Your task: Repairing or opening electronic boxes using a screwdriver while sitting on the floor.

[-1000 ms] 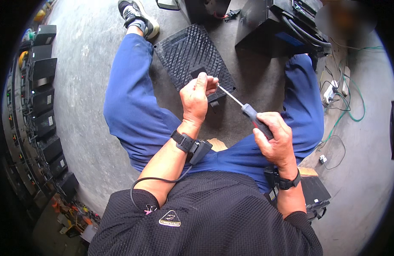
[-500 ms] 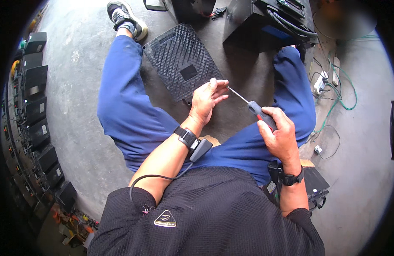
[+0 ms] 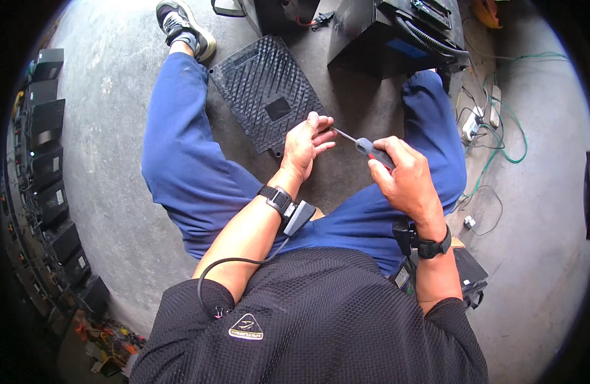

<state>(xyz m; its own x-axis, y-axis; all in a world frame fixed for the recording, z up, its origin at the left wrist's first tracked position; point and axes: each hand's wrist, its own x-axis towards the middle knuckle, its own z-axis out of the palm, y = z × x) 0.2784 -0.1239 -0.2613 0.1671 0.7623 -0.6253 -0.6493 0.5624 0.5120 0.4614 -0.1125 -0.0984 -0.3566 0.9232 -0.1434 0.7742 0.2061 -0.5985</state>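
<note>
My right hand (image 3: 407, 176) is closed around the grey and red handle of a screwdriver (image 3: 365, 146). The metal shaft points left, and its tip meets the fingertips of my left hand (image 3: 301, 144). That hand is raised, with thumb and forefinger drawn together at the tip and the other fingers partly curled. Whatever small thing it may pinch there is too small to make out. Just beyond my left hand, a black rectangular panel (image 3: 259, 86) with a ribbed pattern and a dark square patch lies on the floor between my legs.
A large black box (image 3: 365, 48) with a corrugated hose stands ahead by my right foot. Another black case (image 3: 279, 16) is beside it. Power strips (image 3: 472, 125) and green cables lie at right. A row of black boxes (image 3: 48, 121) lines the left. A black case (image 3: 467, 269) sits near my right elbow.
My right hand and the screwdriver have moved left and slightly up, closer to my left hand. The left hand has shifted only slightly, and the view has drifted a little.
</note>
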